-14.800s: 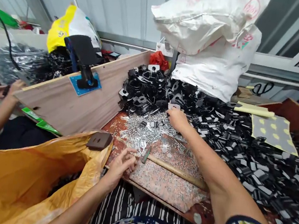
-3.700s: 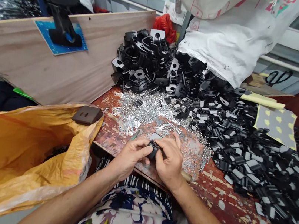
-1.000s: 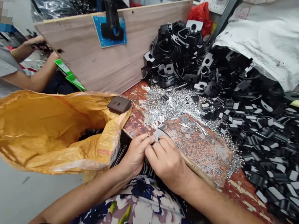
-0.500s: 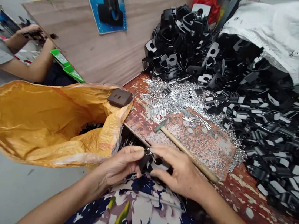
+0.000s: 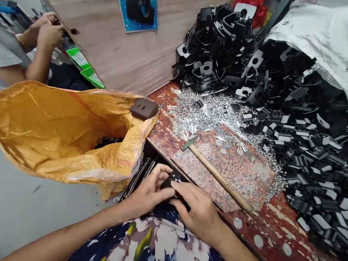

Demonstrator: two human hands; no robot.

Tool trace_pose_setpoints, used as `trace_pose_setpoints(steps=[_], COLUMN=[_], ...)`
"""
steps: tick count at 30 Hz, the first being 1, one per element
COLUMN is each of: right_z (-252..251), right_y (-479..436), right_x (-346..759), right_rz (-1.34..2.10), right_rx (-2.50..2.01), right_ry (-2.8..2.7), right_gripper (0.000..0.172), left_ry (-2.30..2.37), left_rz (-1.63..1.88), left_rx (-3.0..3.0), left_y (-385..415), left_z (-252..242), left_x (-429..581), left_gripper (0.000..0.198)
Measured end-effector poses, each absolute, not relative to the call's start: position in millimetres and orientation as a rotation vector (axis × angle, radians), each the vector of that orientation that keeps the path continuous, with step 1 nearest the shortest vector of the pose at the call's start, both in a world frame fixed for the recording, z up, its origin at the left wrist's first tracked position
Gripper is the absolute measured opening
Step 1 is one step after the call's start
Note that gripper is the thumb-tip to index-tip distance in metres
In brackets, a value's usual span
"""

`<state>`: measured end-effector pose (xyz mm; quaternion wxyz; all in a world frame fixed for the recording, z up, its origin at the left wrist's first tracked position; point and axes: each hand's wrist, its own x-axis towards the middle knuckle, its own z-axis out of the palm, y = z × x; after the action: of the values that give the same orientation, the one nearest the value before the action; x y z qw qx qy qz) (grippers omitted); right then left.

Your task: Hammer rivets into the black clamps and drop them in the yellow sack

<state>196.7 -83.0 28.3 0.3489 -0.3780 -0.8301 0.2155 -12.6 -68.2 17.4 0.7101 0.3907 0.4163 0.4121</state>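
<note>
Between my two hands, close to my body at the table's front edge, is a black plastic clip part (image 5: pixel 168 183), mostly covered by fingers. My left hand (image 5: pixel 151 189) grips its left side with thumb and fingers. My right hand (image 5: pixel 199 207) has hold of its right side. A bit of shiny metal shows at the top of the part. Just beyond my hands, a hammer (image 5: pixel 219 177) with a wooden handle and greenish head lies on a speckled stone slab (image 5: pixel 207 192). Loose silver pins (image 5: pixel 207 111) are heaped behind the slab.
An open orange woven sack (image 5: pixel 49 112) stands left of the table, a brown block (image 5: pixel 144 108) on its rim. Black plastic parts (image 5: pixel 325 170) are piled right and behind, partly under a white sack (image 5: pixel 337 41). A wooden board (image 5: pixel 92 40) separates me from a co-worker's hands (image 5: pixel 49 31).
My hands have closed further over the black part, so less of it shows. My left fingers have curled up around it. The view has shifted slightly, and the co-worker's hands are raised closer together.
</note>
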Motion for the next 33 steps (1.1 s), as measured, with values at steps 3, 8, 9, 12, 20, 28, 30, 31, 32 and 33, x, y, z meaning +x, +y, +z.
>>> trace_pose_setpoints(steps=[3,8,9,12,20,28,30,31,32,33], right_z=[40.2,41.0,38.6,37.6,78.7,51.1,53.1,54.5,55.6,55.9], right_y=[-66.9,-47.9,-47.9,-53.2,-81.0,-86.0,-87.9,-88.5,-88.5,-87.7], right_x=[222.5,265.3,268.3,271.3,275.2,265.8,266.9,266.6,265.6,264.1], right_rz=[0.373,-0.244,-0.243,-0.097,-0.029,-0.089,-0.071,-0.064,-0.049,-0.013], right_rx=[-1.243,-1.783,-1.811,-1.906,-1.506,-1.517,-1.509,-1.5,-1.491,-1.485], right_ry=[-2.245,-2.364,-2.397,-2.381,-2.135,-2.295,-2.218,-2.211,-2.229,-2.263], right_gripper=[0.045,0.022,0.02,0.014,0.064,0.066,0.07,0.07,0.069,0.066], left_ry=[1.184,1.261,1.262,1.275,1.295,1.315,1.314,1.317,1.323,1.328], left_rz=[0.924,0.91,0.909,0.876,0.913,0.926,0.919,0.917,0.915,0.913], left_rx=[1.13,1.137,1.15,1.244,1.464,1.457,1.461,1.463,1.466,1.47], left_y=[-52.7,-21.3,-16.5,-7.0,-0.6,-1.0,-1.4,-1.4,-1.2,-0.8], left_z=[33.7,26.0,20.4,5.5,-1.2,-5.3,-4.9,-4.6,-4.3,-4.0], left_x=[-20.0,-19.0,-16.0,-7.4,-3.5,-2.5,-3.5,-3.7,-3.8,-3.5], left_gripper=[0.025,0.031,0.031,0.03,0.036,0.041,0.041,0.041,0.041,0.041])
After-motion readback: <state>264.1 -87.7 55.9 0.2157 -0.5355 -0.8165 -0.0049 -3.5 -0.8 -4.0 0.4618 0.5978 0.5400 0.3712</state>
